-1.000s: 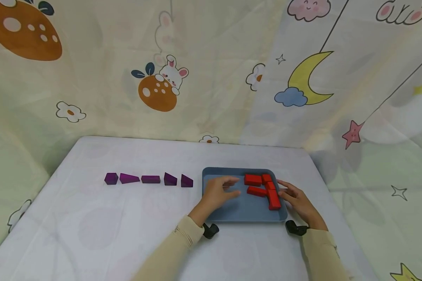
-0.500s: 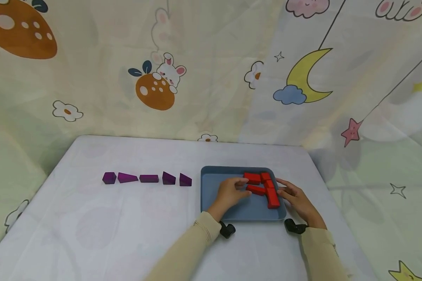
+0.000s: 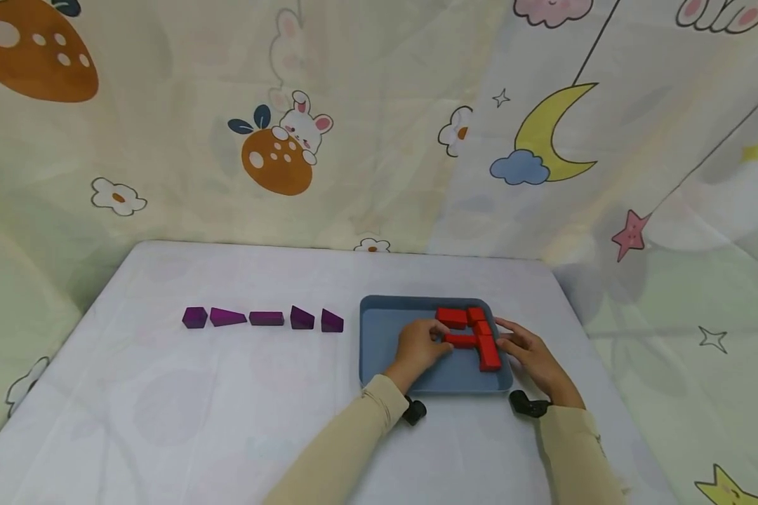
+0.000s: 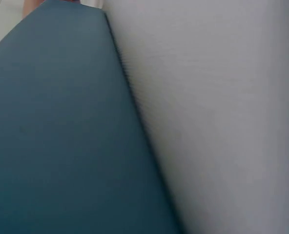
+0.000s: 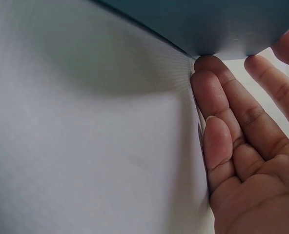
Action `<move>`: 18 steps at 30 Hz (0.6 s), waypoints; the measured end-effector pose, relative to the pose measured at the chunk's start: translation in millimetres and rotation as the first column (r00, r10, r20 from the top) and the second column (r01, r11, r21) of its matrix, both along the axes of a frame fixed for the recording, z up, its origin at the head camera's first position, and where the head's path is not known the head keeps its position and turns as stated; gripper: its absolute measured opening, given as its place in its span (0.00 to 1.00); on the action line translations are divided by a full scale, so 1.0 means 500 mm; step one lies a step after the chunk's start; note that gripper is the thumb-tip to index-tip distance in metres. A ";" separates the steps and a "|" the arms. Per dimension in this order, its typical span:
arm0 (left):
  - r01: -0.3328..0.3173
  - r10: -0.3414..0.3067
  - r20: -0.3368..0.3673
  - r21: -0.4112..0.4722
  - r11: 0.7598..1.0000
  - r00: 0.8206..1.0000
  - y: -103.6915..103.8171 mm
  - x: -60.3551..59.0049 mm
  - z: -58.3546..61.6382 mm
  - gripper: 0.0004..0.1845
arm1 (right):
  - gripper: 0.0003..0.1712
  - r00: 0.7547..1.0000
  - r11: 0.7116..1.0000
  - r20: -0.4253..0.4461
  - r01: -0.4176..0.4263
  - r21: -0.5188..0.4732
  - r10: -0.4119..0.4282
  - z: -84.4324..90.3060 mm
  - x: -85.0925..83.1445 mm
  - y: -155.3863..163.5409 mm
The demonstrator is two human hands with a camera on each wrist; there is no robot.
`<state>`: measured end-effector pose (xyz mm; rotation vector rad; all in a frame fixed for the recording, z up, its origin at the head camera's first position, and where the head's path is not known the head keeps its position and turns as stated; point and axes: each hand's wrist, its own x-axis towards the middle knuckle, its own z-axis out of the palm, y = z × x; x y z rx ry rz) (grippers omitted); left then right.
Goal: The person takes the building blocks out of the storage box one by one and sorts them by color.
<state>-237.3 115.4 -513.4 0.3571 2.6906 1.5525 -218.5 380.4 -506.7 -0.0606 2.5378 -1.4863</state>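
A shallow blue-grey tray (image 3: 388, 326) on the table bears several red blocks, grouped toward its right side. Over the tray, my left hand (image 3: 415, 349) pinches the left end of a narrow red block (image 3: 462, 341) between thumb and fingers. The right end of this block lies against the upright row of red blocks (image 3: 489, 354). My right hand (image 3: 539, 361) is at the tray's right rim with fingers extended. In the right wrist view, fingertips (image 5: 210, 92) of that hand touch the tray's side (image 5: 222, 29). The left wrist view shows the tray's side, with the left hand's grip out of sight.
Several purple blocks (image 3: 267, 318) stand in a row on the white table (image 3: 227, 421), left of the tray. A wide red block (image 3: 451, 318) lies just behind the pinched one. Patterned cloth (image 3: 379, 140) hangs behind the table.
My left hand has moved right across the tray to the narrow red block, which has turned from slanted to nearly level in the head view. My right hand stays at the rim.
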 end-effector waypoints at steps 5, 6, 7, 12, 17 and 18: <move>0.029 -0.029 0.007 0.033 0.999 1.000 -0.005 0.004 0.001 0.08 | 0.34 1.000 1.000 0.001 -0.004 -0.002 0.004 -0.001 -0.001 0.000; 0.033 -0.034 0.015 0.043 0.999 0.999 -0.007 0.006 0.003 0.08 | 0.34 1.000 1.000 0.001 -0.004 -0.002 0.004 -0.002 -0.001 0.000; 0.036 -0.037 0.025 0.051 0.998 0.999 -0.009 0.008 0.006 0.08 | 0.35 1.000 1.000 0.001 -0.006 -0.001 0.006 -0.003 -0.001 0.000; 0.067 -0.071 0.046 0.086 0.994 0.996 -0.035 0.025 0.028 0.07 | 0.35 1.000 1.000 0.005 0.001 0.013 -0.001 -0.003 -0.001 0.001; 0.114 -0.122 0.050 0.134 0.984 0.991 -0.081 0.046 0.055 0.07 | 0.36 1.000 1.000 0.020 0.010 0.007 -0.010 0.002 0.001 -0.003; 0.124 -0.132 0.048 0.144 0.982 0.990 -0.092 0.050 0.058 0.07 | 0.36 1.000 1.000 0.018 0.007 0.004 -0.007 0.002 0.001 -0.003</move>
